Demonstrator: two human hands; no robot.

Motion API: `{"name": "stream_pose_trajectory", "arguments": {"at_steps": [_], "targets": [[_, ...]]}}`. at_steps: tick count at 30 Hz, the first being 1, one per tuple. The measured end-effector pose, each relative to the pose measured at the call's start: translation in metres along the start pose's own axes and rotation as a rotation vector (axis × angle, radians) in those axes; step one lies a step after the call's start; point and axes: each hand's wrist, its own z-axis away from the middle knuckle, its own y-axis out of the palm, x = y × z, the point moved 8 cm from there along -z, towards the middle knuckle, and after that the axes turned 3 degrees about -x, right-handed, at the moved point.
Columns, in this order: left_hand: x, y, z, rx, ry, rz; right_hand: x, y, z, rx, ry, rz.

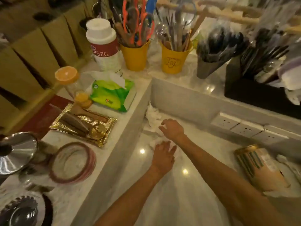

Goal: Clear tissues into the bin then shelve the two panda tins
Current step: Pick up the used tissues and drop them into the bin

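Crumpled white tissues [152, 117] lie in the inner corner of the lower marble counter [187, 193]. A smaller white tissue [154, 142] lies just in front of them. My right hand [172, 128] hovers over the tissues with fingers spread, its fingertips touching the pile. My left hand [163, 156] rests flat on the counter with its fingers on the smaller tissue. A tall tin [260, 168] with dark stripes and a gold rim lies on its side at the right. No bin shows in the head view.
The raised ledge [133, 121] at left holds a green tissue pack [112, 95], a gold tray [84, 123], a glass lid [73, 162] and metal pot lids [14, 154]. Yellow utensil buckets [135, 57] and cutlery holders line the back. Wall sockets [244, 129] sit at right.
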Motion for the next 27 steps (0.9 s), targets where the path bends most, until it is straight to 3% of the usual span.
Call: {"name": "stream_pose_trajectory", "arguments": {"at_steps": [3, 7, 13, 16, 19, 23, 27], "targets": [[0.012, 0.007, -0.004, -0.026, -0.115, -0.069, 0.006, 0.025, -0.015, 0.070, 0.107, -0.023], [0.026, 0.020, 0.009, 0.071, -0.205, -0.092, 0.003, 0.051, -0.015, 0.052, 0.127, -0.045], [0.072, 0.005, 0.060, -0.115, -0.375, 0.150, -0.036, 0.048, 0.012, -0.044, 0.083, -0.110], [0.088, 0.007, 0.082, -0.251, -0.323, 0.242, -0.055, 0.013, 0.020, -0.126, 0.087, -0.216], [0.094, 0.015, 0.092, -0.294, -0.254, 0.229, -0.051, -0.022, 0.008, -0.186, 0.101, -0.091], [0.096, 0.021, 0.088, -0.278, -0.274, 0.185, -0.017, -0.015, -0.032, 0.002, 0.118, 0.159], [0.098, 0.026, 0.086, -0.268, -0.284, 0.211, 0.029, 0.009, -0.074, 0.047, -0.025, 0.127]]}}
